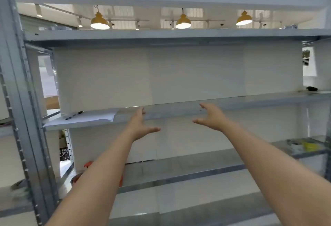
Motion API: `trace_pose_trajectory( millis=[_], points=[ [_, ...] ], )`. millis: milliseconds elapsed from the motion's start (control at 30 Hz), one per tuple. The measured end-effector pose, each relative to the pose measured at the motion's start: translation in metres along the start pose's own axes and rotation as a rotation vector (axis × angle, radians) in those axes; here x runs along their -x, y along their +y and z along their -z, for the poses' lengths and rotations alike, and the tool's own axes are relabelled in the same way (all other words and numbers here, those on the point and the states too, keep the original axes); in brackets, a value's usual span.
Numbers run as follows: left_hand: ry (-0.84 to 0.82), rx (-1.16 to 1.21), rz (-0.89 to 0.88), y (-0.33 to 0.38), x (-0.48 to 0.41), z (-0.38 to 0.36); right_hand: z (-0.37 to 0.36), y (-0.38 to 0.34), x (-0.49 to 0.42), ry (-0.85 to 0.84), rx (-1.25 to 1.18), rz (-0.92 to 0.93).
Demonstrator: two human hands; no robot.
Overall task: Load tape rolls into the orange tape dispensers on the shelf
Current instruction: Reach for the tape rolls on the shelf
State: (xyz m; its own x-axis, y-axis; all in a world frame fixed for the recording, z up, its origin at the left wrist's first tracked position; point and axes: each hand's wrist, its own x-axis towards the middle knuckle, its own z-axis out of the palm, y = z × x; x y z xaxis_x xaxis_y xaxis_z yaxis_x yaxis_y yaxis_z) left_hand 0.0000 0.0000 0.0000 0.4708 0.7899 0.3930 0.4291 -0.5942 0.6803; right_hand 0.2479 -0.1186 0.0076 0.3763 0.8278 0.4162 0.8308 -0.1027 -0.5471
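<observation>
Both hands up at front edge of middle shelf (179,111): left hand (141,125) & right hand (211,118) spread wide, empty. Orange dispenser bits (88,164) low, below shelf at left, partly hidden by left arm. Pen (74,115) on paper (89,118) at shelf's left end; no writing readable.

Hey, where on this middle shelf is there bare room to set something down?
The middle shelf is bare from the right edge of the paper sheets across to the dark object at its far right. Both open hands, left hand and right hand, hover before that stretch. The left end is taken: the sheets, with a pen on top.
</observation>
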Motion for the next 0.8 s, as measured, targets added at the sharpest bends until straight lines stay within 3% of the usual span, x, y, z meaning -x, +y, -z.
trace_pose_trajectory(
  millis=[467,800],
  points=[
    [-0.204,0.146,0.089,-0.027,0.015,-0.142,-0.027,0.108,0.084,0.053,-0.243,-0.363],
    [-0.303,0.248,0.128,0.005,0.018,-0.234,-0.027,0.183,0.132,0.232,-0.382,-0.567]
  ],
)
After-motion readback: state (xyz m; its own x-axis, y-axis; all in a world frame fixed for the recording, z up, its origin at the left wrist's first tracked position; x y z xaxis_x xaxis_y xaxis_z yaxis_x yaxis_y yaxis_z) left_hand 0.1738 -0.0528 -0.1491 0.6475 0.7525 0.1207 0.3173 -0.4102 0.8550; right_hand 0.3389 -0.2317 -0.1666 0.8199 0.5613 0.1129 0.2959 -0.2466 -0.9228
